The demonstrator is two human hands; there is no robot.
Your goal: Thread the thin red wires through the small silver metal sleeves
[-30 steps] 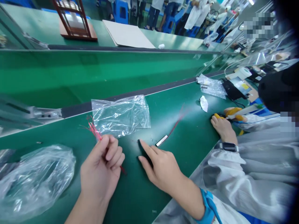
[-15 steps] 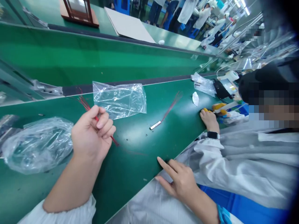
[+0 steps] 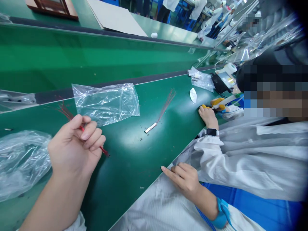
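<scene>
My left hand (image 3: 77, 144) is closed around a bundle of thin red wires (image 3: 64, 110), raised over the green table. The loose wire ends fan out above the fist, and the other end (image 3: 105, 152) pokes out below it. At the table's near edge is my right hand (image 3: 186, 179), holding nothing I can see. Its index finger points out over the edge while the other fingers are bent; a blue band (image 3: 220, 213) circles the wrist. Between the hands, farther back, a small white-and-black strip part (image 3: 150, 128) with fine red wires (image 3: 166, 106) lies on the table.
A flat clear plastic bag (image 3: 106, 104) lies behind my left hand, and a crumpled one (image 3: 21, 163) at far left. To the right sits a co-worker, whose watch-wearing hand (image 3: 208, 117) is by a yellow-handled tool (image 3: 218, 103). Cardboard (image 3: 117, 19) rests on the upper shelf.
The view has shifted, and my left hand appears farther left and lower, still holding the red wires. The spread between my right thumb and index finger is no longer visible.
</scene>
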